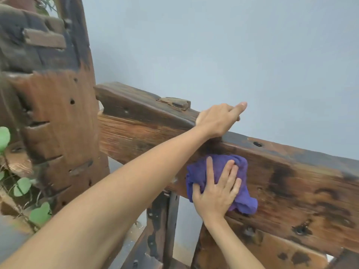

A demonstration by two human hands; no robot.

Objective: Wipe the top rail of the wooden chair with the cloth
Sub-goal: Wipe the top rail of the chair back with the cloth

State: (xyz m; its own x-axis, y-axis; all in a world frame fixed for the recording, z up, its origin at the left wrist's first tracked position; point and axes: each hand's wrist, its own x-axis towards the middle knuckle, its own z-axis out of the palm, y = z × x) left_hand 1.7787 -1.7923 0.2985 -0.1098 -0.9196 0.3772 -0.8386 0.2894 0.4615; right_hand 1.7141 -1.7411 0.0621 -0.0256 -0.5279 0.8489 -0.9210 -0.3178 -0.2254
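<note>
Mid-wipe: your right hand (217, 193) presses cloth (240, 183) flat-fingered on rail (291, 171) face; left hand (217, 121) grips top edge at 12 o'clock. Next, wipe toward 3.

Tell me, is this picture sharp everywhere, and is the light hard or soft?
Head view: soft, even light, only a faint shadow under the left hand on the top rail; right hand and purple cloth fairly sharp; leaves at left blurred; wide-angle bending.
</note>
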